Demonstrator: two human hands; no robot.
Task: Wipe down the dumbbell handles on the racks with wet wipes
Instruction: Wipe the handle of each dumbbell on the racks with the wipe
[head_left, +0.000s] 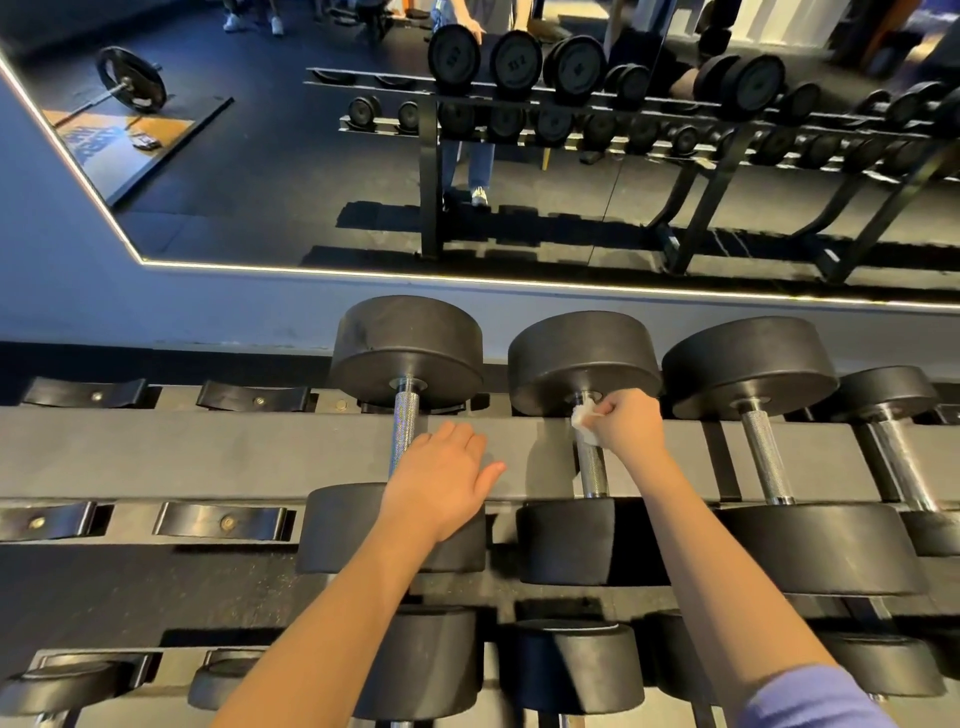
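Three large black dumbbells lie side by side on the top tier of the rack (208, 452). My right hand (626, 423) grips a white wet wipe (584, 423) wrapped round the far end of the middle dumbbell's steel handle (592, 470), close to its far head (584, 358). My left hand (441, 480) rests flat, fingers straight, over the near head of the left dumbbell (343, 527), just right of that dumbbell's knurled handle (404, 426). The right dumbbell's handle (766, 457) is bare.
A smaller dumbbell (896, 441) sits at the far right of the tier. Empty cradles (218, 519) line the rack's left side. A lower tier holds more dumbbells (571, 667). A wall mirror (363, 156) behind reflects the racks and a person's legs.
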